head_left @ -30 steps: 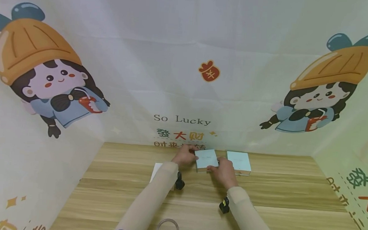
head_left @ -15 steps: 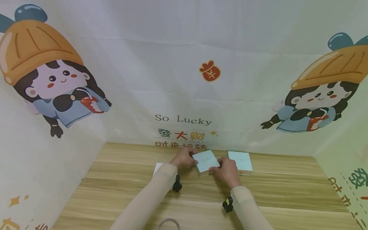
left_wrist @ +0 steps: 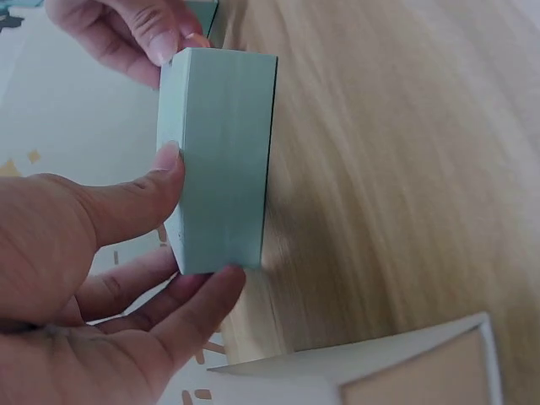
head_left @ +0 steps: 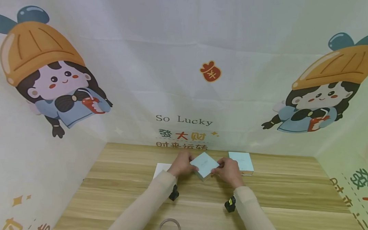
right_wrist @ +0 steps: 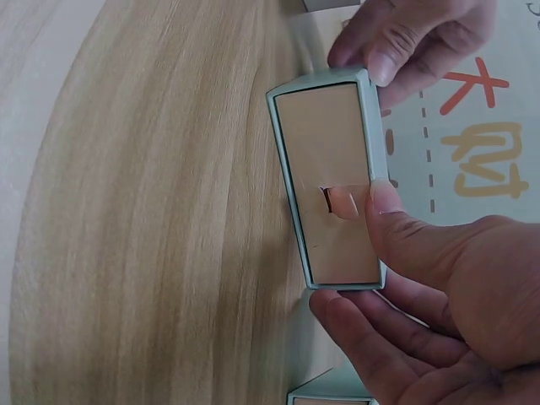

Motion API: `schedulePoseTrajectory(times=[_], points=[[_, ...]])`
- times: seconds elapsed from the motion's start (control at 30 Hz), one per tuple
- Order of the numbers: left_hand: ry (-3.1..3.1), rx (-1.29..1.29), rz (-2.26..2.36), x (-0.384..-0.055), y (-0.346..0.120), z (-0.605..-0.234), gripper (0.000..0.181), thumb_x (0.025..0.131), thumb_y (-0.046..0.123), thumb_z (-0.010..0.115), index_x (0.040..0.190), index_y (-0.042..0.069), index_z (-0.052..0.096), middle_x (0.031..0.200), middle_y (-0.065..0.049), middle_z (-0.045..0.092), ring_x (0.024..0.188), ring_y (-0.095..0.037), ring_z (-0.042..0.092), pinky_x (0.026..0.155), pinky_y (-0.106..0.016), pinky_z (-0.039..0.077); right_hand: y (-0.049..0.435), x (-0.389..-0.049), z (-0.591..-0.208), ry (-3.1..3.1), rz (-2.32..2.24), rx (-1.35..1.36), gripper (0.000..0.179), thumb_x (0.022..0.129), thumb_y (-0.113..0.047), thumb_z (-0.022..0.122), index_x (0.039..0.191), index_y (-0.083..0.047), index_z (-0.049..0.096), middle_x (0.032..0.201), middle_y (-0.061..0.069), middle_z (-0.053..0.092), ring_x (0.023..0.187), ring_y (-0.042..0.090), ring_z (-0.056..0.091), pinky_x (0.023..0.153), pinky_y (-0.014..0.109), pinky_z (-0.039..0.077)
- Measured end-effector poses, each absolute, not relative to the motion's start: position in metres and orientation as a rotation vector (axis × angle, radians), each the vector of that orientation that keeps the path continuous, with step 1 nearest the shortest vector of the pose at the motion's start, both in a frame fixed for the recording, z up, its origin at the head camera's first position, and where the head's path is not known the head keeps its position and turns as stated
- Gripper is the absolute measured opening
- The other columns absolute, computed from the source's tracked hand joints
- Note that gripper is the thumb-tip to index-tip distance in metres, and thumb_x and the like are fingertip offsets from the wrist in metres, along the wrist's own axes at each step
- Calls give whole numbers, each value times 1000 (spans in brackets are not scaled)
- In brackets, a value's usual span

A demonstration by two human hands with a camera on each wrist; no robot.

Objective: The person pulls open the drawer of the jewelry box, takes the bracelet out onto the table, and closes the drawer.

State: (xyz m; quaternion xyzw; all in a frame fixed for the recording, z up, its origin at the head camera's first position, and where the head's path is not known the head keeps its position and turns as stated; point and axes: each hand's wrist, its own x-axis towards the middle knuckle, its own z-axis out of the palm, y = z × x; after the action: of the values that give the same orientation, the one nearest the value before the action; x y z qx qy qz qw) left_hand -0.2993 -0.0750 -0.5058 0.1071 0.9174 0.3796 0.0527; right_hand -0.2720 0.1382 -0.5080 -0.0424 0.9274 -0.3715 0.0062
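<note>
A pale teal square drawer box (head_left: pixel 204 164) is turned cornerwise between both hands near the table's back edge. My left hand (head_left: pixel 181 164) grips its left corner, thumb on the top face and fingers at the side. At the right corner my right hand (head_left: pixel 229 172) pinches it the same way. The left wrist view shows one plain teal side (left_wrist: pixel 224 160). In the right wrist view a tan drawer front (right_wrist: pixel 316 135) with a small pull tab (right_wrist: pixel 342 202) faces that camera, framed by the teal sleeve. The drawer is in.
Another teal box (head_left: pixel 243 161) stands behind the right hand, by the back wall cloth (head_left: pixel 184 104). A white box (head_left: pixel 160 169) with a tan front lies by the left forearm, partly hidden. A pinkish ring (head_left: pixel 170 219) lies at the table's front.
The held teal box has turned from nearly square-on to cornerwise and has come slightly toward the person. Both hands have moved round with it, still gripping it.
</note>
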Motion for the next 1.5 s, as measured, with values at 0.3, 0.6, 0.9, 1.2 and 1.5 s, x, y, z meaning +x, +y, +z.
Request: schedulePoseTrajectory(times=[0.3, 0.6, 0.9, 1.2, 1.5], points=[[2858, 229, 1056, -274, -71, -503, 35, 76, 15, 90, 86, -4, 62, 80, -7, 59, 74, -18, 50, 69, -32, 47, 140, -269, -511, 2826, -1248, -236, 36, 92, -12, 76, 122, 6, 67, 105, 16, 76, 101, 31, 72, 90, 46, 58], [2879, 124, 1091, -247, -62, -502, 45, 78, 19, 90, 100, -8, 62, 86, -12, 60, 74, -20, 51, 66, -34, 47, 143, -267, -517, 2758, -1265, -337, 38, 96, -12, 71, 130, 2, 65, 112, 15, 74, 108, 32, 70, 96, 48, 56], [2924, 72, 1092, -222, -61, -500, 57, 78, 24, 90, 108, -13, 60, 97, -24, 64, 90, -37, 67, 77, -48, 57, 141, -262, -523, 2666, -1323, -469, 40, 99, -7, 65, 138, 1, 60, 131, 21, 66, 119, 37, 66, 103, 49, 53], [2932, 67, 1146, -210, -61, -507, 61, 80, 23, 89, 116, -16, 58, 102, -26, 66, 94, -37, 67, 80, -49, 57, 138, -260, -530, 2664, -1340, -519, 40, 99, -5, 64, 138, -1, 61, 136, 18, 65, 122, 36, 65, 106, 49, 52], [2937, 77, 1164, -206, -61, -506, 51, 80, 22, 89, 109, -10, 62, 93, -18, 68, 82, -24, 64, 69, -42, 57, 139, -259, -528, 2636, -1331, -518, 44, 100, -8, 63, 143, -1, 57, 137, 18, 65, 124, 36, 64, 107, 50, 51]])
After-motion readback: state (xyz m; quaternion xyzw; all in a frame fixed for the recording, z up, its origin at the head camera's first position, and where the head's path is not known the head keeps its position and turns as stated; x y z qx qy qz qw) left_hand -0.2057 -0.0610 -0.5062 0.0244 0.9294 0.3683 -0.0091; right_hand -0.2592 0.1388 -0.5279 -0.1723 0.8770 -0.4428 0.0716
